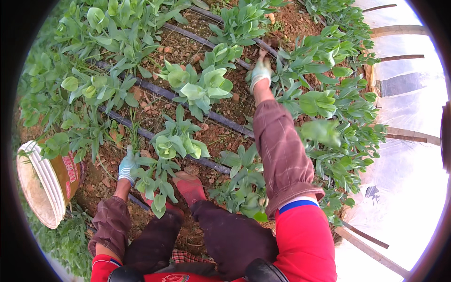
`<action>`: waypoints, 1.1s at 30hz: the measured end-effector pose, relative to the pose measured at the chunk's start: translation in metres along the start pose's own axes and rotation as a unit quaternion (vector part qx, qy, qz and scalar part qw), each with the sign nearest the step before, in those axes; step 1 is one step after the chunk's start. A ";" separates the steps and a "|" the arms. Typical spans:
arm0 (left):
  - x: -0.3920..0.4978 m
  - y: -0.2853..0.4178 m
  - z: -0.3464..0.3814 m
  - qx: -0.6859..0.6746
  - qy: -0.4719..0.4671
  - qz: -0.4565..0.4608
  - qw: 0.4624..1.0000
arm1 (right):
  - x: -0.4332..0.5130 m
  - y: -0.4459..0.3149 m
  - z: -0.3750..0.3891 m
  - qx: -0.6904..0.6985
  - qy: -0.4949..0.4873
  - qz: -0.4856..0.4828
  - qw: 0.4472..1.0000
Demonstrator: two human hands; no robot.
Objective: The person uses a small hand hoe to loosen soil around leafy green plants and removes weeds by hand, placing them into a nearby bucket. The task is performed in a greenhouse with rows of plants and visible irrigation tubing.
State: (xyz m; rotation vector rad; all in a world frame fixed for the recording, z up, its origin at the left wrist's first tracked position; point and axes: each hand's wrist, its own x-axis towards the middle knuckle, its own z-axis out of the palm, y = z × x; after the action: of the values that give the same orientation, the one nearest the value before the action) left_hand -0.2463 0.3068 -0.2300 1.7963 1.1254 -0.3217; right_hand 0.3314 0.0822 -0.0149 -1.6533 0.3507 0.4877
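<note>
My left hand (pixel 128 165), in a striped blue and white glove, is low at the left with its fingertips at the base of a tuft of thin grass (pixel 134 134). Beside it stands a leafy green plant (pixel 167 144). My right hand (pixel 260 70), in a pale glove, reaches far forward to the soil beside a black drip pipe (pixel 266 46). Its fingers are blurred, so whether they hold anything cannot be told. Broad-leaved plants (pixel 313 60) grow close to the right of it.
A white-rimmed bucket (pixel 58 183) lies tilted at the left. Several black drip pipes (pixel 158 90) cross the reddish soil between plant rows. Translucent plastic sheeting (pixel 398 183) with curved slats runs along the right. My red shoes (pixel 190 188) stand among plants.
</note>
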 end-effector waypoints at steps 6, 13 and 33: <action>-0.009 0.007 0.001 0.068 0.042 0.030 0.996 | -0.032 0.035 0.029 0.101 0.092 0.002 0.991; -0.009 0.000 0.001 0.041 0.029 0.038 0.998 | -0.074 0.032 -0.023 0.150 0.046 0.096 0.983; -0.032 0.073 -0.014 -0.385 -0.019 -0.135 0.913 | -0.026 0.005 -0.003 0.131 0.028 0.075 0.988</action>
State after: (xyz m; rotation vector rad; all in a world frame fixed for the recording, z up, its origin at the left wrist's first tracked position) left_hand -0.2087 0.2917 -0.1604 0.9369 1.2451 -0.0469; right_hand 0.3071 0.0770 -0.0057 -1.3922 0.5590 0.4856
